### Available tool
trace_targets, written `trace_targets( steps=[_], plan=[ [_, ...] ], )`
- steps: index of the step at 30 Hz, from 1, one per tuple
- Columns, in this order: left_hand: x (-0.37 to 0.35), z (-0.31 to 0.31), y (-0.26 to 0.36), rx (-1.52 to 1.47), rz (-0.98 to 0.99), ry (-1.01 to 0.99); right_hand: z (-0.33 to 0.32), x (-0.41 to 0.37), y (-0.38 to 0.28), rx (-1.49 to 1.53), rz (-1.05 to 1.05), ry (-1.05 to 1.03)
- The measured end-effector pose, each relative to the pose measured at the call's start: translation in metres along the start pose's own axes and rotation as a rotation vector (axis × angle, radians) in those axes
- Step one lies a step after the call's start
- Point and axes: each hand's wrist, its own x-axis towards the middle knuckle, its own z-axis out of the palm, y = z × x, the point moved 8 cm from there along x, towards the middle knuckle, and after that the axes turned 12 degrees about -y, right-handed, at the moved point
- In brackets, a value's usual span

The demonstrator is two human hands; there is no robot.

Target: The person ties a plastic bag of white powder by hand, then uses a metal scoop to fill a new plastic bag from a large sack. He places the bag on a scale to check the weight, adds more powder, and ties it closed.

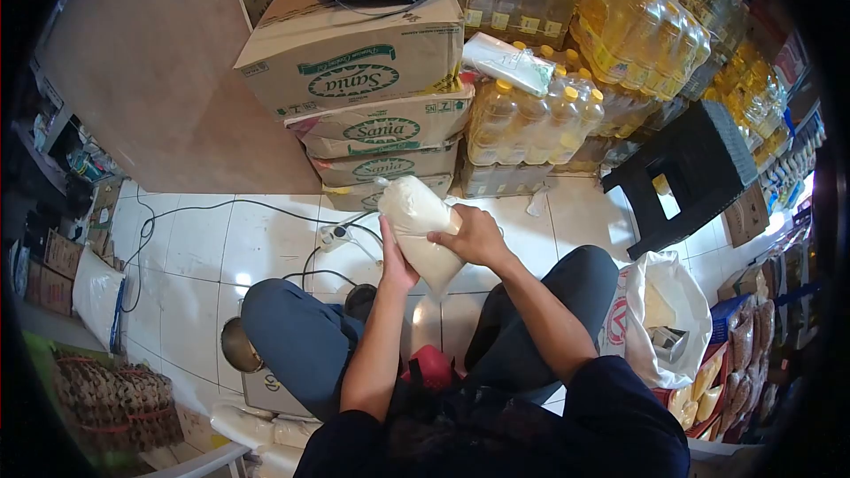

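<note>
A clear plastic bag filled with fine whitish grains (413, 210) is held tilted over my lap, above the white tiled floor. My left hand (398, 258) supports its left side, palm against the plastic. From the right, my right hand (476, 236) grips the bag with the thumb pressed into its front. The bag's knobbed end points away from me, and its narrow corner hangs between my wrists. By my right knee stands a white woven sack (691, 301), its mouth open, with pale grains and a metallic object inside.
Stacked cartons (376, 80) and shrink-wrapped oil bottles (531, 119) line the far side. A black stool (686, 177) lies tipped at right. A power strip (336, 235) with black cables crosses the floor. A metal bowl (237, 345) sits left of my knee, with filled bags (243, 425) behind.
</note>
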Motion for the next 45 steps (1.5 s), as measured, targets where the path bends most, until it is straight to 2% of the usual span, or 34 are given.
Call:
trace_targets(
  steps=[5, 7, 10, 11, 14, 15, 18, 22, 23, 25, 28, 29, 31, 33, 35, 36, 37, 38, 42, 43, 45],
  plan=[
    [0.002, -0.006, -0.012, -0.012, -0.088, -0.008, -0.004, 0.0, 0.013, 0.131, -0.032, 0.075],
    [0.007, -0.02, -0.011, 0.124, -0.096, 0.037, -0.007, -0.001, 0.015, 0.174, -0.025, 0.052],
    [0.003, -0.014, 0.001, 0.23, -0.024, 0.07, -0.01, 0.005, 0.041, 0.265, 0.183, -0.087],
    [0.004, -0.015, 0.002, 0.3, 0.009, 0.059, -0.008, 0.002, 0.044, 0.416, 0.212, -0.096],
    [0.001, 0.001, 0.007, 0.478, 0.045, -0.036, 0.005, 0.015, 0.042, 0.64, 0.037, -0.058],
    [-0.002, 0.009, 0.009, 0.559, 0.029, -0.068, 0.001, 0.021, 0.032, 0.639, -0.086, 0.052],
    [-0.003, 0.024, 0.018, 0.68, -0.011, -0.091, 0.002, 0.015, 0.032, 0.906, -0.123, 0.053],
    [0.0, 0.028, 0.027, 0.631, 0.036, -0.079, -0.011, 0.01, 0.028, 0.699, -0.198, 0.207],
    [-0.002, 0.031, 0.029, 0.621, 0.059, -0.09, -0.012, 0.009, 0.024, 0.68, -0.242, 0.188],
    [-0.005, 0.037, 0.037, 0.716, 0.126, -0.122, -0.016, 0.005, 0.01, 0.639, -0.333, 0.144],
    [-0.01, 0.051, 0.048, 0.857, 0.195, -0.14, -0.026, 0.002, -0.002, 0.694, -0.442, 0.227],
    [-0.01, 0.05, 0.049, 0.938, 0.185, -0.159, -0.031, 0.002, 0.002, 0.633, -0.502, 0.334],
    [-0.011, 0.052, 0.05, 1.089, 0.2, -0.184, -0.032, 0.003, 0.006, 0.569, -0.404, 0.333],
    [-0.011, 0.038, 0.046, 1.014, 0.145, -0.153, -0.033, 0.003, 0.018, 0.529, -0.327, 0.394],
    [-0.005, 0.034, 0.034, 0.899, 0.058, -0.202, -0.031, 0.005, 0.022, 0.591, -0.336, 0.407],
    [-0.005, 0.031, 0.032, 0.886, 0.038, -0.17, -0.033, 0.0, 0.023, 0.551, -0.345, 0.482],
    [-0.005, 0.027, 0.036, 0.917, 0.121, -0.115, -0.036, -0.003, 0.022, 0.444, -0.404, 0.596],
    [0.005, 0.011, 0.039, 0.934, 0.13, -0.114, -0.038, -0.004, 0.019, 0.543, -0.335, 0.502],
    [-0.003, 0.029, 0.047, 0.961, 0.247, -0.034, -0.05, -0.03, -0.001, 0.581, -0.527, 0.554],
    [-0.002, 0.029, 0.047, 0.951, 0.219, -0.05, -0.051, -0.03, -0.003, 0.556, -0.557, 0.536],
    [-0.004, 0.032, 0.049, 1.02, 0.239, -0.074, -0.048, -0.02, 0.004, 0.565, -0.431, 0.429]
  ],
)
